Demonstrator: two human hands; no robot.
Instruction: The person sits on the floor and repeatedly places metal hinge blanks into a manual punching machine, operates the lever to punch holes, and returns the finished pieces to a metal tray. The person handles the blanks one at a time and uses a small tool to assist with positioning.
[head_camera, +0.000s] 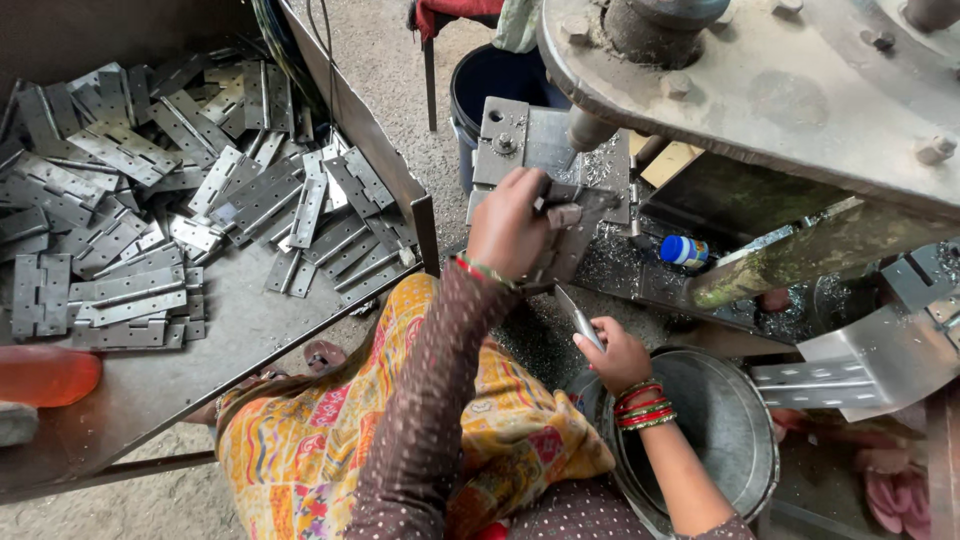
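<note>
Hands work at a drill press: left hand (510, 228) is closed around a flat grey steel hinge plate (572, 240), pressing it onto the grey metal jig block (520, 140) right under the drill spindle tip (585, 130); thumb and fingers wrap the plate's near edge, plate lies roughly flat, slightly angled toward the person. Right hand (615, 355) sits lower, just above the rim of a round grey metal bucket (740, 440), fingers curled shut on a thin shiny metal strip (580, 320) that sticks up and left out of the fist toward the jig, not touching it. Red and green bangles on the right wrist, thread band on the left. Metal swarf covers the press base around a small white bottle with blue cap (685, 250). Left of the person, a tilted grey sheet-metal tray (250, 330) carries a loose heap of grey steel hinges (150, 190), well apart from both hands. Orange plastic bottle (45, 375) lies at the tray's near left corner. Dark blue plastic drum (495, 85) stands behind the jig. Patterned yellow cloth covers the lap
</note>
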